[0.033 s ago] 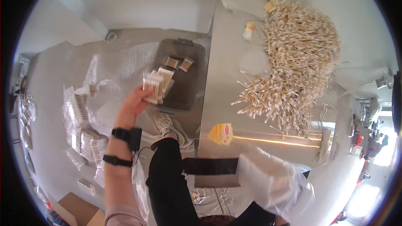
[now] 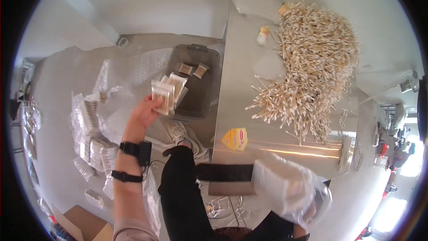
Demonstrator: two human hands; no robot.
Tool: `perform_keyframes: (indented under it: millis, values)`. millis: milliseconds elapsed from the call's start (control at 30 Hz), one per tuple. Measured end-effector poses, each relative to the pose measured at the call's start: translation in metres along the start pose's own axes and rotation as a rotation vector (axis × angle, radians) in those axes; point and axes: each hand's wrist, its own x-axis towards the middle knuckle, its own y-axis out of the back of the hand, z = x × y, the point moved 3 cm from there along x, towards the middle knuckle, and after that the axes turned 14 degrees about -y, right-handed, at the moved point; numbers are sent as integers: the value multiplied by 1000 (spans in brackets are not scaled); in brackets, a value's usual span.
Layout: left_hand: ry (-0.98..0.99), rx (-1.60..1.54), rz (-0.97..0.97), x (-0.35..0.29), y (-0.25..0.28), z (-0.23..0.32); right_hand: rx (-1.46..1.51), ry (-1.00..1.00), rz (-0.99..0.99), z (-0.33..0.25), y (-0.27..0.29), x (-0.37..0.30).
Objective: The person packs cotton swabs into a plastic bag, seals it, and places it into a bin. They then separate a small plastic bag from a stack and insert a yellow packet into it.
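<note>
Left fingers (image 2: 155, 103) pinch a swab packet (image 2: 163, 93), bin (image 2: 198, 100) at two o'clock; we cannot tell if our right hand (image 2: 311, 213) grips.

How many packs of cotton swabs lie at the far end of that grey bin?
2: a left pack and a slanted right pack. Others in the bin may be hidden behind the packs at the left hand.

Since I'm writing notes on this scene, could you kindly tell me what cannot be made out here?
Head view: the right hand, mostly veiled by the plastic bag.
Head view: how many cotton swab packets the left hand holds, as the front one overlaps others.
Head view: the cardboard box, cut off by the lower edge.
Head view: distant people, small and blurred.
</note>
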Motion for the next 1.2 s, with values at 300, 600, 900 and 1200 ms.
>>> perform_keyframes:
  millis: [300,600,900,1200]
  values:
    - [-61,30,-555,-232,-259,60,800,198,-22,15,43,-55]
    - [397,213,-611,-253,-426,-164,1996,-111,-997,32,47,-54]
    - [244,375,-388,-150,-450,-240,1514,-119,-881,-5,8,61]
    - [-197,465,22,-126,-416,-254,1294,-129,-565,-24,21,85]
